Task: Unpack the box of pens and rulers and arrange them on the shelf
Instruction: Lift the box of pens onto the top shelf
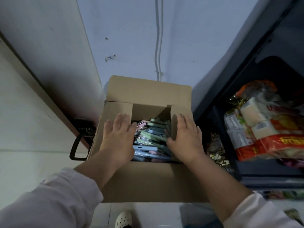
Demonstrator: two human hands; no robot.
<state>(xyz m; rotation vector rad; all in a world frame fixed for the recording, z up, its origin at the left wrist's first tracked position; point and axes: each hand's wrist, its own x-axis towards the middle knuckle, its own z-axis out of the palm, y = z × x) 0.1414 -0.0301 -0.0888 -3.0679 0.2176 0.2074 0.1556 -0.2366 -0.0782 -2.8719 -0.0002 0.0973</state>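
So L hand (118,137) & R hand (185,139) lie flat, fingers spread, on box (148,181) side flaps.

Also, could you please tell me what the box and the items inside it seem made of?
The box: matte brown cardboard, judging by its folded flaps. The items inside: probably smooth plastic or coated card, pastel with slight sheen; unclear.

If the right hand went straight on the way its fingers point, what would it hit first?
Likely the box's raised far flap: the right hand lies open on the right side flap, fingers pointing away from the person. Depth is unclear.
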